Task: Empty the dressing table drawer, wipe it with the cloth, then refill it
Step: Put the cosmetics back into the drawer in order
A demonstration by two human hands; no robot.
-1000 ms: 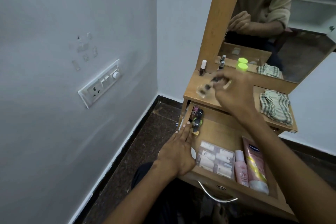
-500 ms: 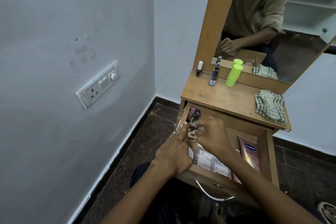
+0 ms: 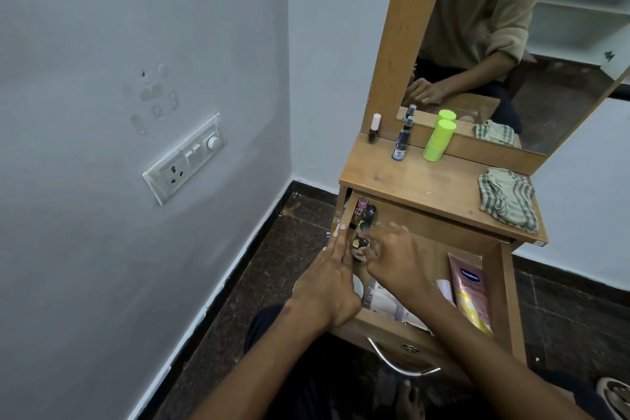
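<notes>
Right hand (image 3: 395,262) pinches a small bottle (image 3: 360,245) in the drawer (image 3: 504,283); just left of it, left hand (image 3: 327,286) lies flat, fingers straight

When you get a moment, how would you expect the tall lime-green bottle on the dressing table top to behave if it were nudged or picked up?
The lime-green bottle stands tall and narrow on a small base, so a sideways nudge would probably tip it. Its round body suggests it would then roll across the table top. It looks like smooth plastic, so likely light and a little slippery, not fragile.
</notes>
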